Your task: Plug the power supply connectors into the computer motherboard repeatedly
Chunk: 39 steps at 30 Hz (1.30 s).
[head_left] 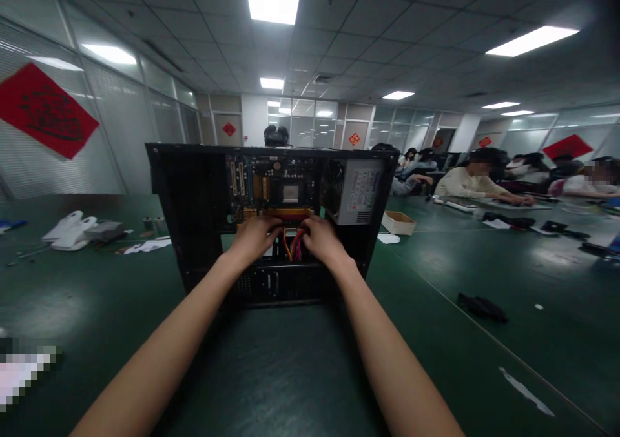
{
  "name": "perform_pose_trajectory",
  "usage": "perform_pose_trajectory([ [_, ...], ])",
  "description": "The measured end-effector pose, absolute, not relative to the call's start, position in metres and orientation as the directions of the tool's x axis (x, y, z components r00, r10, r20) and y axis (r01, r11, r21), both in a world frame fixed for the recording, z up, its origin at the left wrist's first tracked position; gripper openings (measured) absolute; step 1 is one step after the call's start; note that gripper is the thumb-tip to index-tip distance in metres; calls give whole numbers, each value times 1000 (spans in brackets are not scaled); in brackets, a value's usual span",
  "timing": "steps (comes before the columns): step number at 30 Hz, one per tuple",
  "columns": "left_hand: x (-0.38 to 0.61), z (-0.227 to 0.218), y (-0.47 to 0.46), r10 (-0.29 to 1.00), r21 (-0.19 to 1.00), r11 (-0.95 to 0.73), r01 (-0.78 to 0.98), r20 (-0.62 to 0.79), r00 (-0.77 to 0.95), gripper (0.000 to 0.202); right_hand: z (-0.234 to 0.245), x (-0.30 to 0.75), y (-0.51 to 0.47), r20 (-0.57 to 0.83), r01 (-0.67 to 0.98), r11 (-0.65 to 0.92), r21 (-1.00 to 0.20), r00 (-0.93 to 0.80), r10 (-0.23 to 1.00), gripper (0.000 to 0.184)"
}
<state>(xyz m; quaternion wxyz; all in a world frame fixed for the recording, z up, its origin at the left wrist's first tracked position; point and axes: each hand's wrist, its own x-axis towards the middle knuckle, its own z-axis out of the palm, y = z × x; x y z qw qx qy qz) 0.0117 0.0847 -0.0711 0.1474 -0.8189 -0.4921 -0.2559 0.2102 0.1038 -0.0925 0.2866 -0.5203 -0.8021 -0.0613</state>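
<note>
A black computer case stands on the table with its open side facing me. Inside it are a motherboard with a square silver processor area and a power supply with a white label. Both my hands reach in at the lower part of the board. My left hand has its fingers curled at the left end of yellow and dark red strip-like slots. At the right end my right hand bends its fingers inward. Their fingertips are partly hidden. Red and yellow cables hang between the hands.
On the green table, a white plastic bag and a grey box lie left. A wooden box stands right of the case, with a black cloth-like item nearer. Several people sit at the right.
</note>
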Motion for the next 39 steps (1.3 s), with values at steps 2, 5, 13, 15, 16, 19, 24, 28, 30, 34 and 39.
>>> perform_pose_trajectory([
  [2, 20, -71, 92, 759, -51, -475, 878, 482, 439, 31, -94, 210, 104, 514, 874, 450, -186, -303, 802, 24],
  [5, 30, -70, 99, 787, -132, -475, 870, 379, 488, 30, -93, 209, 103, 495, 876, 450, -172, -318, 809, 26],
  [13, 40, -73, 96, 808, -228, -440, 869, 321, 494, 30, -93, 208, 104, 483, 875, 456, -162, -333, 810, 24],
  [15, 40, -74, 95, 821, -220, -410, 885, 333, 463, 31, -92, 207, 103, 475, 876, 455, -164, -334, 814, 24],
  [16, 40, -74, 94, 823, -211, -404, 890, 339, 455, 31, -92, 206, 103, 471, 877, 452, -164, -333, 817, 25],
  [19, 38, -76, 95, 822, -178, -393, 902, 371, 431, 30, -92, 206, 103, 463, 878, 449, -167, -332, 822, 25],
  [24, 33, -76, 97, 830, -135, -361, 923, 404, 384, 31, -92, 206, 104, 440, 878, 444, -179, -332, 834, 24],
  [28, 32, -76, 98, 819, -140, -386, 912, 403, 409, 31, -93, 204, 105, 425, 881, 439, -176, -334, 841, 23],
  [30, 31, -76, 98, 820, -160, -388, 908, 389, 419, 31, -94, 203, 106, 420, 878, 447, -172, -345, 839, 23],
  [34, 31, -76, 99, 820, -187, -372, 909, 392, 416, 30, -95, 202, 106, 409, 872, 460, -167, -363, 837, 21],
  [39, 30, -77, 98, 817, -158, -359, 920, 423, 392, 30, -94, 202, 102, 392, 877, 453, -158, -365, 844, 21],
])
